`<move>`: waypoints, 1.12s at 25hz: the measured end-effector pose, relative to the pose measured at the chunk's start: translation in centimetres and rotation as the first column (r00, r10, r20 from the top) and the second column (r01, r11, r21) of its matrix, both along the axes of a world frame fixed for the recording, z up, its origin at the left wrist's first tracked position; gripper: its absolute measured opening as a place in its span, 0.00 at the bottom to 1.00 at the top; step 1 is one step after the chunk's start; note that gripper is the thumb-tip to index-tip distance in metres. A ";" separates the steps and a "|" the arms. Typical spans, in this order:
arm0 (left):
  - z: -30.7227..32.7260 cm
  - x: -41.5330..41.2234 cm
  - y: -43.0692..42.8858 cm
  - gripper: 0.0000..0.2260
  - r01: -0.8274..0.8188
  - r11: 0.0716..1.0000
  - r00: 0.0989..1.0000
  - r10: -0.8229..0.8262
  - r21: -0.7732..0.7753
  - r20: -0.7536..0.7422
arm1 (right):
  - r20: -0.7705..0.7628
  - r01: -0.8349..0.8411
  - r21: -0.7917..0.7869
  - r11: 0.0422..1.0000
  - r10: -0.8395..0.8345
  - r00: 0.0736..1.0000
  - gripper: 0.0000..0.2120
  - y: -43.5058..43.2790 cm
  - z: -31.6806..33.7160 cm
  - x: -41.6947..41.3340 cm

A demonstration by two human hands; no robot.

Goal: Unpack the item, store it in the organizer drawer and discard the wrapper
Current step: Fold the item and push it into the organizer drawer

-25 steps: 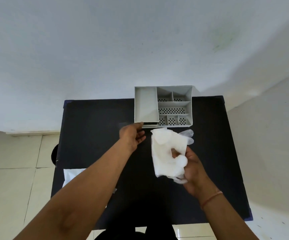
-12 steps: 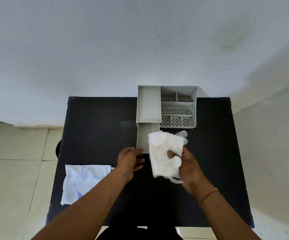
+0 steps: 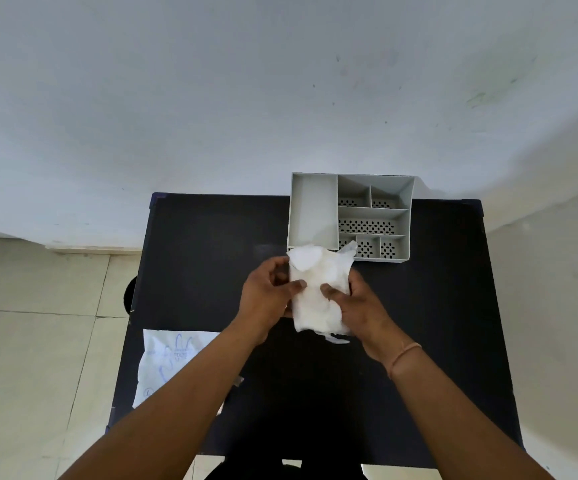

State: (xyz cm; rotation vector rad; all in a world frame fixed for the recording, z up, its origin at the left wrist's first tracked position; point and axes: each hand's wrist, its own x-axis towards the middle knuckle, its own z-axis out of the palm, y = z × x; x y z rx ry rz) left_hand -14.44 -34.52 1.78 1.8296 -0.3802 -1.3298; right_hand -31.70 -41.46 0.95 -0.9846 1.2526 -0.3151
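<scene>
Hands have come together since half a second ago: the left hand [image 3: 268, 296], which was then at the front of the pulled-out drawer, now grips the left edge of the white folded item [image 3: 317, 296], thumb pressed on its face, fingers curled behind. The right hand [image 3: 357, 306] keeps its hold on the right edge, thumb on top as well. Both are closed on the bundle, which sits just above centre of the frame, lifted over the black table [image 3: 436, 323].

The drawer that was plainly showing below the grey organizer [image 3: 350, 216] is now hidden behind the item; a sliver of pale grey at the item's upper left may be its edge, but that is hard to tell. The item's top corner overlaps the organizer's lower front edge and its nearest perforated compartment.

The printed wrapper [image 3: 173, 358] lies flat at the lower left of the frame, by the table's left edge, partly covered by the left forearm and well apart from the hands.

The organizer stands at the table's far edge against the wall. Bare tabletop stretches wide to the right of the hands out to the right edge, and to the left between the hands and the wrapper. The near strip under the forearms is bare too.
</scene>
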 end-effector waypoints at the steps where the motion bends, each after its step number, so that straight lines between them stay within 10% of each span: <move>1: -0.6 0.4 -0.4 0.22 0.075 0.996 0.980 -0.084 0.052 0.178 | -0.121 -0.066 -0.089 0.994 0.055 0.991 0.23 -0.2 -0.4 0.1; 4: -2.0 0.6 -1.0 0.23 0.293 0.942 0.725 -0.329 0.162 0.606 | -0.432 -0.294 -0.339 0.894 0.129 0.892 0.23 -0.5 -1.5 0.1; 8: -3.1 0.0 -1.4 0.22 0.390 0.887 0.476 -0.424 0.247 0.770 | -0.595 -0.473 -0.434 0.766 0.150 0.789 0.21 -0.7 -2.8 0.6; 19: -4.8 -0.5 -2.7 0.14 0.363 0.922 0.495 -0.313 0.134 0.811 | -0.631 -0.432 -0.522 0.736 0.008 0.775 0.18 -1.7 -3.9 3.2; 28: -5.9 0.1 -3.4 0.16 0.480 0.756 0.179 -0.580 0.445 0.794 | -0.673 -0.428 -0.565 0.706 -0.095 0.733 0.14 -1.3 -5.5 4.0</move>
